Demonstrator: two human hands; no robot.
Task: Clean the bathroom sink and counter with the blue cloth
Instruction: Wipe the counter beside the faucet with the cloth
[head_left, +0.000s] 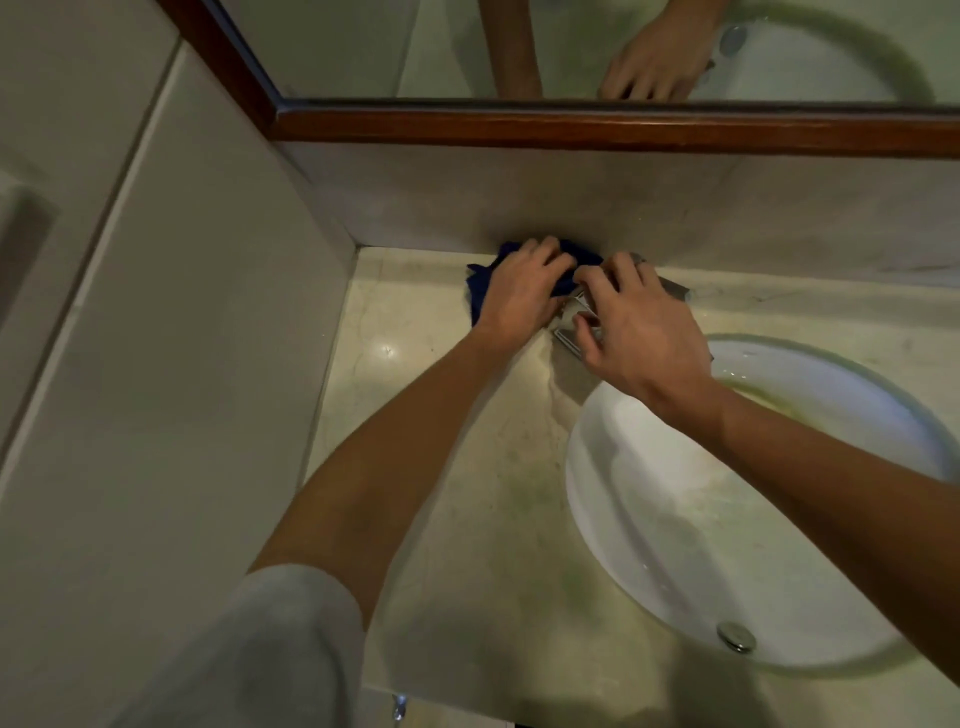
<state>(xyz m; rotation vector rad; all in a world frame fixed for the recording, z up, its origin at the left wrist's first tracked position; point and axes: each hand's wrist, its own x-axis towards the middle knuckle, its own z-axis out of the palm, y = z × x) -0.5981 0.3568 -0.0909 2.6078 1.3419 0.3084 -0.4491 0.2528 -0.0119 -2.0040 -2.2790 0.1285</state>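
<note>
Pale tiled walls (182, 312), wood-framed mirror (571, 127), probably dim light.

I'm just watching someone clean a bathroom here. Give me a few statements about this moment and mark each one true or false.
1. The left hand presses the blue cloth on the counter near the back wall. True.
2. The blue cloth lies inside the sink. False: it is on the counter, left of the sink.
3. The right hand rests on the metal faucet. True.
4. The sink is full of water. False: the drain plug shows in a basin with only droplets and stains.
5. A wood-framed mirror hangs above the counter. True.
</note>
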